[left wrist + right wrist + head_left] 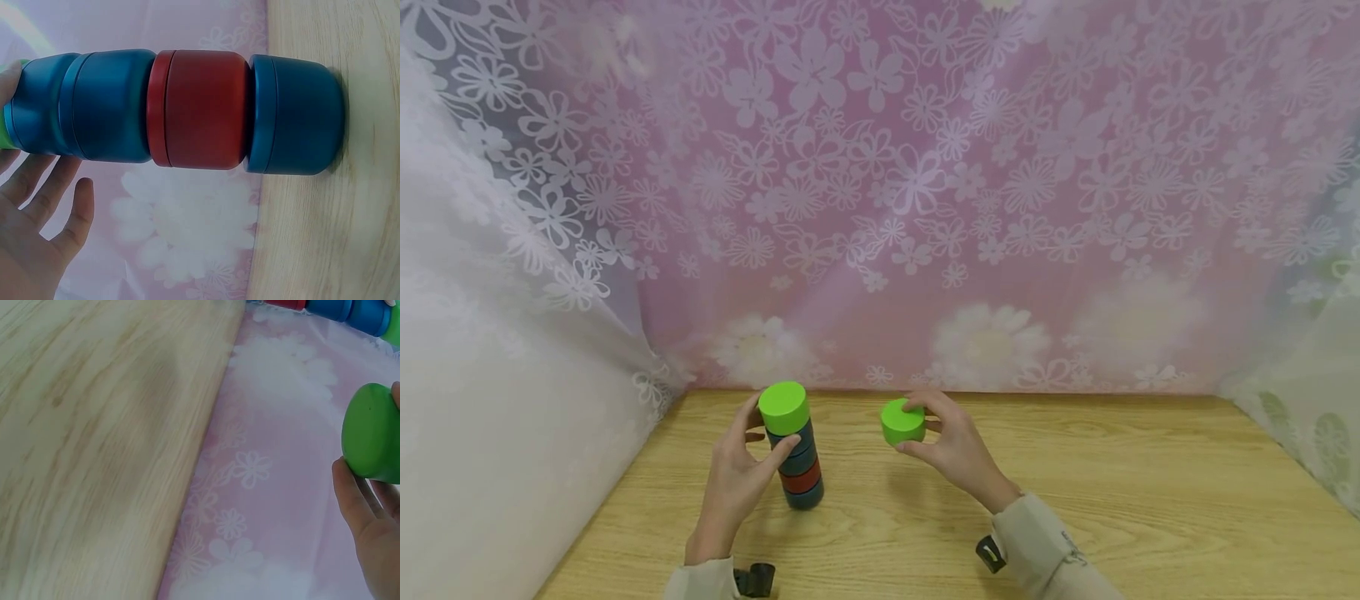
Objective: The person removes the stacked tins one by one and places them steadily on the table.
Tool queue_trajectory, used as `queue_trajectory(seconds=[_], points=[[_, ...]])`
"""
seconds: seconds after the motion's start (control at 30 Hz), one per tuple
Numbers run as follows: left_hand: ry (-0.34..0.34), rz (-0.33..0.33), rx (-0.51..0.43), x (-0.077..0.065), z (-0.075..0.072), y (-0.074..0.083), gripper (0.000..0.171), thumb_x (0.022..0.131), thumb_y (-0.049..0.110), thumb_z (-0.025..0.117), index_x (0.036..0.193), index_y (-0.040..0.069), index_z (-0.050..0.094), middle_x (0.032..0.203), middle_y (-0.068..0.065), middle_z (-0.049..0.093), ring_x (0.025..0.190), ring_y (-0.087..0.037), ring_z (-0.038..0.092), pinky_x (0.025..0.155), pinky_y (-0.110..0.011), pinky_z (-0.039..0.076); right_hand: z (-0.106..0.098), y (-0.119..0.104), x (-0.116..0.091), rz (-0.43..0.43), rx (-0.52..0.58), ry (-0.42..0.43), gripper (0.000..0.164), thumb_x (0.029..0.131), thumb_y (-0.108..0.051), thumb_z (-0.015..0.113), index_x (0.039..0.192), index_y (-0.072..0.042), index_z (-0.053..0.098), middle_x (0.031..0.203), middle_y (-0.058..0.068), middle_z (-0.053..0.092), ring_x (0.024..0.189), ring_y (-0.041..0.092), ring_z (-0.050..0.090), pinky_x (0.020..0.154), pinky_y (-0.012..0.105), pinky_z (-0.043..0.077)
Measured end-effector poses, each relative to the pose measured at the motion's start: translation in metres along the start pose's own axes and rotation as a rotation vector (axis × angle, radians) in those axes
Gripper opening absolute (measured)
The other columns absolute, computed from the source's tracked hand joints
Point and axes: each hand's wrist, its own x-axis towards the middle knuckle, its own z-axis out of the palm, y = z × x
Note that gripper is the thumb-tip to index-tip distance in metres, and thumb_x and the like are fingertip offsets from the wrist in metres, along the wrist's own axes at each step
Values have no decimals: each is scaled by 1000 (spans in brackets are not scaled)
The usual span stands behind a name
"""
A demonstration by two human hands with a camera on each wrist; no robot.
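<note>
A column of small round tins stands on the table: a blue tin (300, 115) at the bottom, a red tin (203, 109) above it, two more blue ones, and a green tin (785, 408) on top. My left hand (737, 479) holds this stack near its upper end, thumb on the near side and fingers behind. Another green tin (902, 422) is in my right hand (958, 450), raised above the table to the right of the stack. Thumb and fingers grip it around its side, and its smooth underside faces the right wrist view.
The wooden table (1120, 483) runs back to a pink floral cloth (880, 250) hanging behind it. Pale cloth (497, 400) hangs along the left side, and more along the right. Black wrist mounts (991, 553) sit beside the sleeves.
</note>
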Motion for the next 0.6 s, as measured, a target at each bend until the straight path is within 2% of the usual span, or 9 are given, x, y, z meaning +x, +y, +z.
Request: queue_trajectory(seconds=[0.3, 0.6], points=[[-8, -24, -1, 0, 0, -1, 73, 81, 5, 86, 144, 3, 50, 114, -11, 68, 100, -26, 64, 78, -46, 56, -4, 8, -5, 20, -16, -31, 42, 76, 5, 87, 110, -3, 63, 122, 17, 61, 111, 37, 63, 86, 43, 59], [-10, -30, 4, 1, 1, -1, 73, 81, 5, 86, 144, 3, 50, 114, -12, 68, 100, -26, 64, 78, -47, 56, -5, 12, -7, 71, -71, -48, 42, 71, 8, 88, 100, -5, 60, 120, 20, 63, 108, 40, 64, 83, 46, 60]])
